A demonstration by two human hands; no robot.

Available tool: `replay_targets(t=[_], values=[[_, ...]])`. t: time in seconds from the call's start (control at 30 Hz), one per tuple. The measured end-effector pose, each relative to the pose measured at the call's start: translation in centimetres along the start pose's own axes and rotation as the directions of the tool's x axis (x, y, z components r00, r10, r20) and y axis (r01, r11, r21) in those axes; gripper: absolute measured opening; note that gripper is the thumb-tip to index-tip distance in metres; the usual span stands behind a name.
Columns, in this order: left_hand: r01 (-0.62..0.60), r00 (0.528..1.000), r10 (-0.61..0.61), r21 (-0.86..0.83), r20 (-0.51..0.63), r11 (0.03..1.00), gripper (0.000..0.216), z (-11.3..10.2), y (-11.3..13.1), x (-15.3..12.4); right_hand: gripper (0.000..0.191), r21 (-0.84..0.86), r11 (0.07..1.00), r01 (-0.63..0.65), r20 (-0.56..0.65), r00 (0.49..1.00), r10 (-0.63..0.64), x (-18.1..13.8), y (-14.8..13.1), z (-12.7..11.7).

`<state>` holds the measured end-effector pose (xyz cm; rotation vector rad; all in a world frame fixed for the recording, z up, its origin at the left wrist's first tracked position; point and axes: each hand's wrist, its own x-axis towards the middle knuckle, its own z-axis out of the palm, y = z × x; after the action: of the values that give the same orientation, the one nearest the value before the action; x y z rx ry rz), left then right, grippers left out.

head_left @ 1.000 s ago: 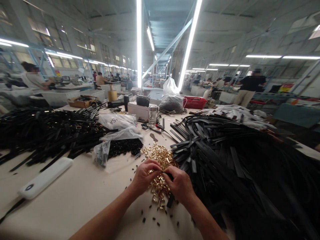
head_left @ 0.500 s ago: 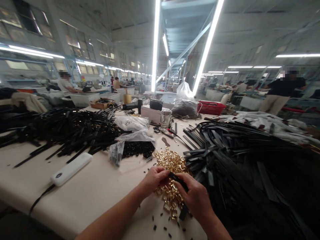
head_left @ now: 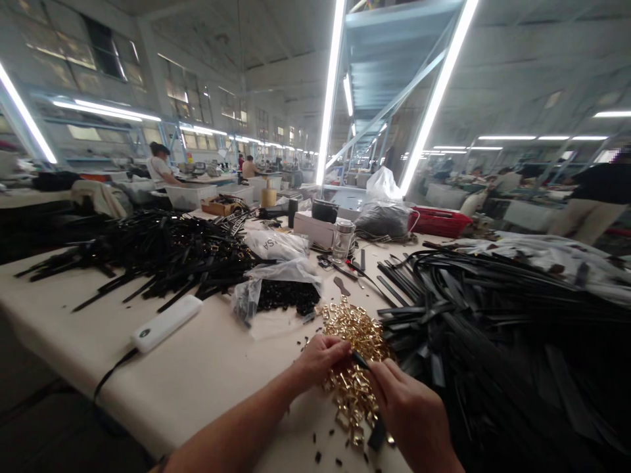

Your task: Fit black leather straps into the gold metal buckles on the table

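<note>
Over a pile of gold metal buckles [head_left: 355, 328], my two hands hold a black strap [head_left: 359, 359] between them. My left hand [head_left: 320, 361] pinches the strap's far end between thumb and fingers. The fingers of my right hand [head_left: 411, 410] are wrapped round the strap a little nearer to me, and much of it is hidden there. Whether a buckle sits on the strap I cannot tell. Small black loops [head_left: 318, 456] lie scattered on the table below my hands. Many more fill an open plastic bag [head_left: 244, 305] beyond my left hand.
Black straps [head_left: 458, 315] are heaped at the right, and finished-looking straps with buckles [head_left: 162, 256] at the left. A white power bank [head_left: 167, 323] with a cable lies on the left of the table [head_left: 217, 381]. A glass jar [head_left: 344, 242] and red basket [head_left: 438, 222] stand farther back.
The view has swung left, so the scene sits farther right. My right hand has turned and drawn slightly away from the left, leaving a short length of strap showing between them.
</note>
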<state>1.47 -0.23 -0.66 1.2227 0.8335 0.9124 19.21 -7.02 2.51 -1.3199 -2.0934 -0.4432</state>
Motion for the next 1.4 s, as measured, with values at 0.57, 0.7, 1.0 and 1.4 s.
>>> replay_targets(t=[0.57, 0.7, 1.0, 1.4], values=[[0.224, 0.918, 0.174, 0.829, -0.356, 0.512, 0.004, -9.4, 3.7, 3.9, 0.022, -0.059, 0.993, -0.099, 0.236, 0.966, 0.110, -1.0, 0.9, 1.7], [0.214, 0.918, 0.171, 0.812, -0.357, 0.543, 0.006, -9.1, 3.7, 4.3, 0.021, -0.008, 0.989, -0.146, 0.256, 0.956, 0.143, -0.7, 1.1, 1.5], [-0.046, 0.951, 0.071, 0.090, -0.302, 0.995, 0.024, -3.1, 3.0, 1.4, 0.018, 0.259, 0.929, -0.266, 0.211, 0.954, 0.215, -0.3, 0.5, 1.0], [0.099, 0.980, -0.178, -0.572, -0.084, 0.814, 0.025, 1.6, -0.1, 0.1, 0.018, 0.337, 0.897, -0.286, 0.131, 0.958, 0.256, 0.0, 0.3, 0.5]])
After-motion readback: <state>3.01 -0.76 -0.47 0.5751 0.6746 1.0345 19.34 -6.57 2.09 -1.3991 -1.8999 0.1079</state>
